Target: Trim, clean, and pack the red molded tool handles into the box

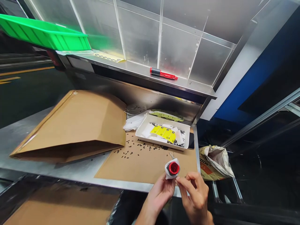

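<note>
My left hand (162,191) is closed around a short tube with a red, hollow end (174,168) that faces me. A thin white wrapping (167,174) surrounds the tube; whether it is paper or film I cannot tell. At the lower right edge of this wrapping, the thumb and fingertips of my right hand (196,193) are pinched together. Beyond my hands, a white tray (150,142) holds yellow labels (162,132), white slips and small black pieces. Under it lies a sheet of brown cardboard (140,170), scattered with similar black pieces.
A large open cardboard box (77,125) lies on the left of the metal table. White sheets (134,121) and a green packet (166,115) are behind the tray. The shelf above bears a red-and-black marker (164,74) and green bin (47,36). An open paper sack (217,162) stands right.
</note>
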Tool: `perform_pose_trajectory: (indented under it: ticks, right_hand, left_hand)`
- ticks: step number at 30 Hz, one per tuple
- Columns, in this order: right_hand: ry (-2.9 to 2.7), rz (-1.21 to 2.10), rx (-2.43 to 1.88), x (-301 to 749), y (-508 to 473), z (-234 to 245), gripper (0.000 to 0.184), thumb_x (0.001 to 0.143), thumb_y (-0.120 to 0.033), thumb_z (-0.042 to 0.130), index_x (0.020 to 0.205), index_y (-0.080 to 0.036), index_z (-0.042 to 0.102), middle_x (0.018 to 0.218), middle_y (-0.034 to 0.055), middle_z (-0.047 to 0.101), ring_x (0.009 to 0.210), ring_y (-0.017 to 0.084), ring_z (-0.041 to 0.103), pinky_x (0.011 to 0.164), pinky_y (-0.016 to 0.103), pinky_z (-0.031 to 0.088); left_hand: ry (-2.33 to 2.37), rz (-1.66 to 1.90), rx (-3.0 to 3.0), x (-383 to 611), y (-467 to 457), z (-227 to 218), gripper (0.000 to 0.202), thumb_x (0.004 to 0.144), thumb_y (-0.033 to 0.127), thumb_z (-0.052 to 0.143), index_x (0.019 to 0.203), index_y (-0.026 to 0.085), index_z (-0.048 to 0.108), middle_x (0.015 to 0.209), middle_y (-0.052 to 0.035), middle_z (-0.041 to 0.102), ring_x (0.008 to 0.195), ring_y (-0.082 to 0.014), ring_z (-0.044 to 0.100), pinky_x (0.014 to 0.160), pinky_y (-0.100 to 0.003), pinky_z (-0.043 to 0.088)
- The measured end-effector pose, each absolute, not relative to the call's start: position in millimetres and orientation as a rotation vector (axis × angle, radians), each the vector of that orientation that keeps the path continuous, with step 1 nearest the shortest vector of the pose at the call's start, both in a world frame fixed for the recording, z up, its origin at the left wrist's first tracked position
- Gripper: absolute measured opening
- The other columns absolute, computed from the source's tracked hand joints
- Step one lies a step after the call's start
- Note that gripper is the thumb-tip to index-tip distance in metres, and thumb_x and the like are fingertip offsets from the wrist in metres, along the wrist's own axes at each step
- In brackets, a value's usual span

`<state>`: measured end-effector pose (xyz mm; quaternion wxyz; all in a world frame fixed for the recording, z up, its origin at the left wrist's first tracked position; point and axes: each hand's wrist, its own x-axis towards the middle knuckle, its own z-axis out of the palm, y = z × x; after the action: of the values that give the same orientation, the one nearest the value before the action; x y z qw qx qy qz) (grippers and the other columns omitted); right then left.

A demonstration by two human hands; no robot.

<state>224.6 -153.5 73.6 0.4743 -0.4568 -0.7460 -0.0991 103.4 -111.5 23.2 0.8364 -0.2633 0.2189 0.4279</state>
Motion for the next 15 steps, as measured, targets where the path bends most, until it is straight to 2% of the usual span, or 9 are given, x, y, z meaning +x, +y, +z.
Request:
perform_pose_trajectory:
  ticks: [6, 15]
  right_hand:
    - [-1.856, -0.251, -1.154, 220, -148, 68, 0.015, 0.092, -0.012, 0.056, 0.090, -0.020, 0.069, 0.072, 0.0029, 0.057, 0.061, 0.012, 0.056, 0.053, 0.022, 0.045]
    - [-1.849, -0.274, -1.205, 221, -149, 68, 0.019, 0.095, -0.014, 0.050, 0.084, -0.019, 0.065, 0.071, 0.0034, 0.059, 0.061, 0.013, 0.058, 0.055, 0.023, 0.048]
  left_hand:
    - [0.468, 0.921, -0.561, 115, -110, 23, 0.033, 0.096, 0.010, 0.041, 0.126, 0.009, 0.055, 0.077, -0.0080, 0.074, 0.061, -0.0159, 0.072, 0.058, -0.020, 0.058]
    - [0.477, 0.979, -0.489, 118, -110, 17, 0.034, 0.095, 0.015, 0.044, 0.126, 0.013, 0.056, 0.088, -0.0098, 0.076, 0.065, -0.0205, 0.074, 0.062, -0.029, 0.061]
